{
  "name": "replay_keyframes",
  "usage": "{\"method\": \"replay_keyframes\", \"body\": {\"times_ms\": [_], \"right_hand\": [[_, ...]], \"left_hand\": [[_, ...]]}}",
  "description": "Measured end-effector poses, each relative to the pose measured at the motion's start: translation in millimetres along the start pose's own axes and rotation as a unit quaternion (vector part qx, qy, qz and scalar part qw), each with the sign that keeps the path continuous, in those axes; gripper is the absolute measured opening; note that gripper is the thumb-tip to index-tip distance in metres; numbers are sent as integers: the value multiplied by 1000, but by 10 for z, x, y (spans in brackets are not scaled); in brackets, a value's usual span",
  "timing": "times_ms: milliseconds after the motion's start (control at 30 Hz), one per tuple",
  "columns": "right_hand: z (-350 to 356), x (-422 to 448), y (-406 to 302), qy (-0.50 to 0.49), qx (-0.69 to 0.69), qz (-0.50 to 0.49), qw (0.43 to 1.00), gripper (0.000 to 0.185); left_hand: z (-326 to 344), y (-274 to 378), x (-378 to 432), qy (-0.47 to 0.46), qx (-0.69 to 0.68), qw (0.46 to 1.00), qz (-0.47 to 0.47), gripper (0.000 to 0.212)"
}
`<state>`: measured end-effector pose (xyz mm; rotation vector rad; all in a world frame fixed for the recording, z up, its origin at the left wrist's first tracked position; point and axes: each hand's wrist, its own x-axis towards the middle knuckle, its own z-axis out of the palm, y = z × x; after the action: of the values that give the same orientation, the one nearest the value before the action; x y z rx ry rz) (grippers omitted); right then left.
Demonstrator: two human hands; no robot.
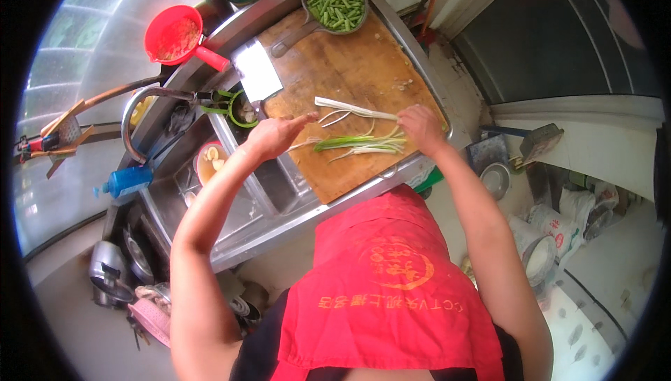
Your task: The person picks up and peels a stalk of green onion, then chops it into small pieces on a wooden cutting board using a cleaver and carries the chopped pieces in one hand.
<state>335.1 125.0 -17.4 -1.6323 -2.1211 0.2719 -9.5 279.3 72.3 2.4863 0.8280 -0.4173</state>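
Observation:
On the wooden cutting board [325,72] lie scallions [361,142] with green and white stems. A thicker white scallion stalk [356,107] slants above them, and my right hand [422,128] grips its right end. My left hand [277,137] hovers at the board's left edge with fingers stretched toward the stalk's other end; I see nothing held in it. A thin pale stem passes beneath that hand. Beyond it rests a cleaver [257,71], its bright blade flat and its handle partly hidden. At the board's far end stands a saucepan [309,27] of cut green beans [336,6].
Left of the board is a steel sink [257,184] holding a bowl of peeled pieces [210,161], under a curved faucet [128,124]. A green strainer [242,111], a red ladle-like scoop [173,35] and a blue bottle [128,181] stand around it. Sacks [550,226] lie at right.

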Motion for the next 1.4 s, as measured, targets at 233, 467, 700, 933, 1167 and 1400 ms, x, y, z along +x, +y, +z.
{"method": "replay_keyframes", "body": {"times_ms": [233,467,700,933,1167,1400], "right_hand": [[-15,18,-237,6,126,138,982,11],[78,30,75,-58,188,267,943,15],[-12,-29,-118,-37,-3,127,991,18],[50,-22,-89,-27,64,183,981,12],[52,-65,-17,-22,61,185,981,8],[60,-90,-67,-37,-1,191,981,21]], "left_hand": [[-17,409,386,6,18,999,35,45],[2,367,562,59,-22,995,78,42],[0,502,595,-28,72,995,65,56],[159,760,888,-6,194,971,143,60],[-91,669,1060,-78,218,965,125,51],[-141,-216,570,43,-16,996,72,46]]}}
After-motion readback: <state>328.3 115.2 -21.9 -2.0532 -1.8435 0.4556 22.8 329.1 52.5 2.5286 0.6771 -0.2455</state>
